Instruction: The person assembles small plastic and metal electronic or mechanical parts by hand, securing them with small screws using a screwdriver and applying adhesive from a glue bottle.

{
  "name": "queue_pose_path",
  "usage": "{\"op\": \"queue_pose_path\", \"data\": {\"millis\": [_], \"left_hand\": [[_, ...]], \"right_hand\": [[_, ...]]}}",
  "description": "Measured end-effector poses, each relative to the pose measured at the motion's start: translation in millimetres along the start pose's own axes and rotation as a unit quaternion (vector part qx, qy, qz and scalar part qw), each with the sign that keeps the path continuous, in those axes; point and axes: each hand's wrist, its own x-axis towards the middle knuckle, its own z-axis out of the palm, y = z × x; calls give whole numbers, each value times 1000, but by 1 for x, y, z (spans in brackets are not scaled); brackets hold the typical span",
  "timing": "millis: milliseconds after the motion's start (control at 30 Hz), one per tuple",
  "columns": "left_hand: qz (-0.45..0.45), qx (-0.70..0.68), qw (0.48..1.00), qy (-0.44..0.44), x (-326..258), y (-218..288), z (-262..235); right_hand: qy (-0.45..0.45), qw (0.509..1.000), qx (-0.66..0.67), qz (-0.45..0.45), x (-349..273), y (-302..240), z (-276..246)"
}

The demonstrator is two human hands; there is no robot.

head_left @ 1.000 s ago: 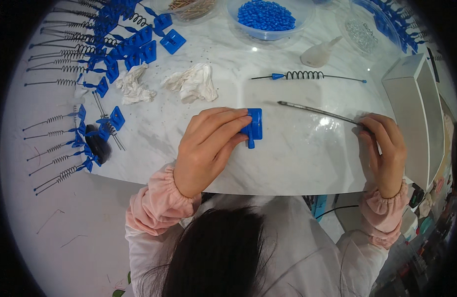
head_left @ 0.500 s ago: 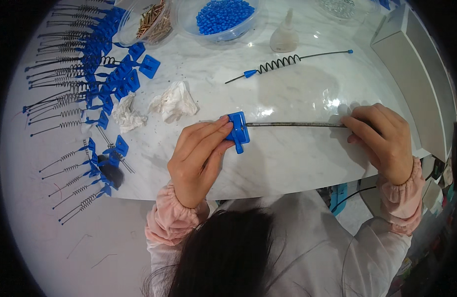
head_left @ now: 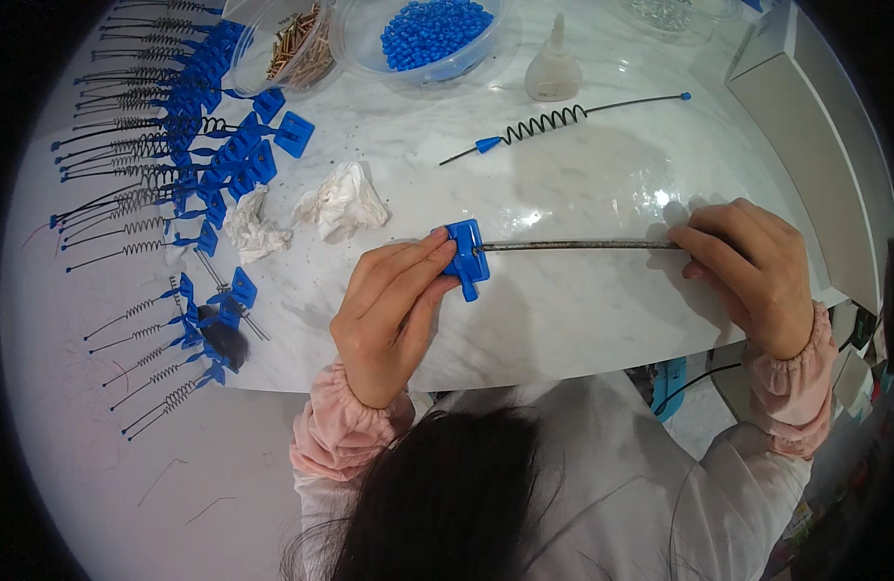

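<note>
My left hand [head_left: 389, 315] pinches a flat blue plastic piece [head_left: 471, 261] with a short stem, by its left side. A thin dark metal rod [head_left: 583, 245] runs level from that piece to my right hand [head_left: 747, 276], whose fingers are closed on its far end. The rod's left tip meets the blue piece near its middle; whether it goes into a hole, I cannot tell. Beyond the rod lies a black wire with a coiled middle [head_left: 544, 124], a blue cone on one side and a small blue tip at its right end.
Many blue pieces with coiled wires [head_left: 200, 107] line the left edge. Two crumpled white tissues [head_left: 342, 201] lie beside them. Farther back stand a tub of copper-coloured pins [head_left: 302, 48], a bowl of blue beads [head_left: 435, 37] and a small nozzle bottle [head_left: 554, 70]. A white box [head_left: 805, 126] stands right.
Both hands keep nearly the same hold on the blue piece and the rod. The whole view has shifted slightly.
</note>
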Motion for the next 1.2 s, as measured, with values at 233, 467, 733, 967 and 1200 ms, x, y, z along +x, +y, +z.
{"op": "queue_pose_path", "data": {"millis": [233,467,733,967,1200], "left_hand": [[6,1,1000,-5,1,0,-1],[5,0,1000,-6,0,1,0],[11,5,1000,-4,1,0,-1],[12,3,1000,-5,4,0,0],[10,0,1000,-6,4,-1,-3]], "right_hand": [[-1,1000,5,-2,0,-1,1],[-9,1000,21,-8,2,0,-2],[-13,995,-91,-28,1,1,-12],[-29,999,-5,27,-1,1,-14],[-76,992,-93,-46,-4,12,-25]]}}
